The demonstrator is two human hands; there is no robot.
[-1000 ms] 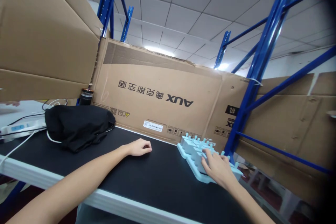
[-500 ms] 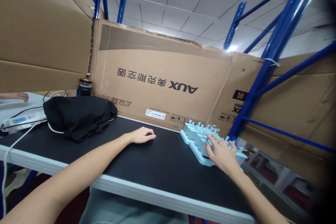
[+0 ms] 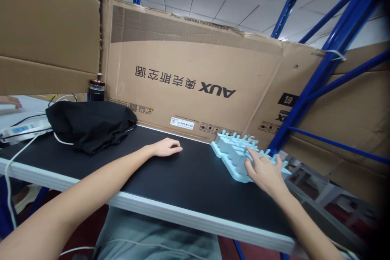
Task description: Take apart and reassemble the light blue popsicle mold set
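Observation:
A pair of light blue popsicle molds (image 3: 232, 161) with upright stick handles sits at the right of the black tabletop, close to the cardboard. My right hand (image 3: 268, 172) lies over the near right part of them, index finger on top among the handles and thumb against the side. The palm hides part of the near mold, and some fingertips are out of sight. On the bare mat left of the molds rests my left hand (image 3: 167, 147), its fingers curled in and nothing visible in them.
Black cloth (image 3: 91, 124) lies at the left beside a white power strip (image 3: 26, 130) with cables. A printed cardboard panel (image 3: 189, 61) closes off the back. Blue rack posts (image 3: 300, 107) stand at the right. Another person's hand (image 3: 10, 101) shows at far left.
The camera has tilted down a little, so everything sits higher in view. My right hand has shifted slightly right over the molds. My left hand stays put on the table.

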